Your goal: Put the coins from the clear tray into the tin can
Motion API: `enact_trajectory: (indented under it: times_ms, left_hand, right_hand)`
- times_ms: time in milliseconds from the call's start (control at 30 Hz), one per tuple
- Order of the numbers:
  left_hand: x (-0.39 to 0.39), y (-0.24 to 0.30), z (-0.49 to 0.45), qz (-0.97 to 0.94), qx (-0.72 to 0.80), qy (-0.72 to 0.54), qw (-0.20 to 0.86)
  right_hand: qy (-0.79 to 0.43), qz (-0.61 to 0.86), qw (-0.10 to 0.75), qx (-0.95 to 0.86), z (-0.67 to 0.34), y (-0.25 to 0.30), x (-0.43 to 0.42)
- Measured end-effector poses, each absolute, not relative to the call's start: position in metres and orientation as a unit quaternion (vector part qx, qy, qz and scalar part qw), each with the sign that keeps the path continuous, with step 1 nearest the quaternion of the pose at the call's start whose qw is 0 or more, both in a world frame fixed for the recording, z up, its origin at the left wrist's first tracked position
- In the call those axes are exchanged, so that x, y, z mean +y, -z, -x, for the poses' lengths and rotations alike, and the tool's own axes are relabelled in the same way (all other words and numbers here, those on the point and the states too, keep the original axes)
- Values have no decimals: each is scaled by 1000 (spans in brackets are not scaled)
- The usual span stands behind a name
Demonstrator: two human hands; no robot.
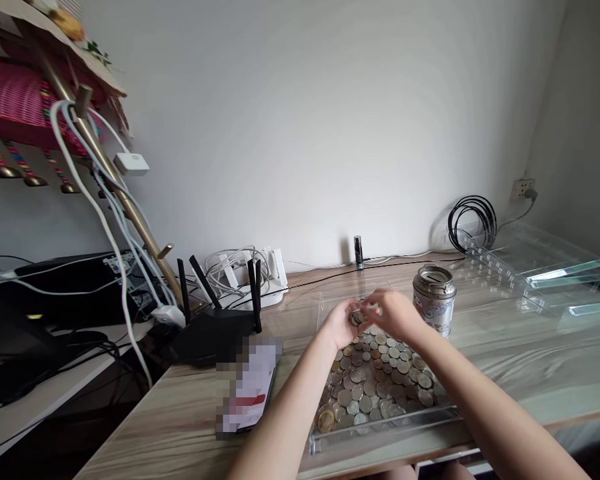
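Note:
Over the far part of a clear acrylic tray (316, 443), both hands are close together. My left hand (339, 324) is palm up with curled fingers and cradles a few coins (357, 318). Just to its right, my right hand (394, 313) reaches across with its fingers bent together at the left palm; what they pinch is too small to make out. Below the hands, a spread of silver and brassy coins (365, 390) covers the tray floor. A patterned metal coin tin (434, 303) with a slotted lid stands upright beyond my right forearm.
A phone-like flat object (254, 383), partly blurred, lies left of the tray. Behind it are a black router (213, 337) and a white device with coiled cable (267, 293). A small dark bottle (359, 252) stands by the wall. Clear acrylic trays (545, 267) sit at right.

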State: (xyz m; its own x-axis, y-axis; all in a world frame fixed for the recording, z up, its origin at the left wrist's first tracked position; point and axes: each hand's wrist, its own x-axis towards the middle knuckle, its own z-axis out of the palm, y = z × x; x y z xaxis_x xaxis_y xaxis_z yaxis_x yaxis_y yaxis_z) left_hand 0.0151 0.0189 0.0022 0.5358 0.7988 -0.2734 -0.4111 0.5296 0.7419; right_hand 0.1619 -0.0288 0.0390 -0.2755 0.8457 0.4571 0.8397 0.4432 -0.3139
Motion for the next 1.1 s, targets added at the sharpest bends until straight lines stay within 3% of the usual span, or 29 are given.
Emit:
enact_trajectory:
  times_ms: [100,267,367,533,600,867,1100]
  left_hand:
    - [22,-1,-17,-313,329,-361,814]
    - [23,1,-18,-300,326,-363,820]
    - [21,1,-17,-298,312,-361,827]
    - [17,-4,-16,-316,291,-359,829]
    - [16,-5,-16,-318,307,-366,819]
    - [17,-3,-15,-350,317,-368,801]
    - [18,-2,-16,-356,327,-368,794]
  right_hand:
    - [-19,502,198,-842,-145,-27,-27]
    - [5,497,193,-846,-149,-21,-21]
    - [19,519,239,-821,-156,-30,-22]
    - [64,580,409,-702,-197,-58,-25]
    - [93,631,434,-636,-222,-66,-25]
    - [80,773,334,-534,-272,-63,-18]
    - [91,781,331,-522,-273,-63,-20]
